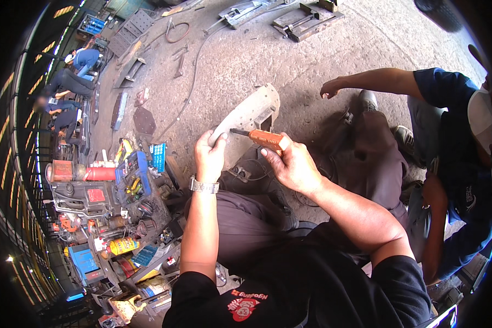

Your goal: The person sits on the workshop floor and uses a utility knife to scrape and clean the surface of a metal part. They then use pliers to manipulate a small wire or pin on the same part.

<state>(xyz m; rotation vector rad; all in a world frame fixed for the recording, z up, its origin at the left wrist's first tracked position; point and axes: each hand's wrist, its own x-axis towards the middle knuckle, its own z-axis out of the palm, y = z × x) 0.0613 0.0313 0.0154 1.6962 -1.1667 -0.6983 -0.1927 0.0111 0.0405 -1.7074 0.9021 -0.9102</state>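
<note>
Two things are grasped above the gritty concrete floor (pixel 361 44): the left hand (pixel 209 156) pinches the near end of a curved pale plate (pixel 249 109), and the right hand (pixel 295 164) has its fingers wrapped round an orange-handled tool (pixel 268 140), its dark tip at the plate's face, contact unclear. Farther out, a co-worker's hand (pixel 331 88) hangs loose. Toward the floor's left edge crowd a blue tool case (pixel 134 177) and a red cylinder (pixel 99 174). Beyond, steel frames (pixel 306 22) lie toward the floor's far side; several people (pixel 86 59) bend near a dark slatted structure (pixel 16 109).
</note>
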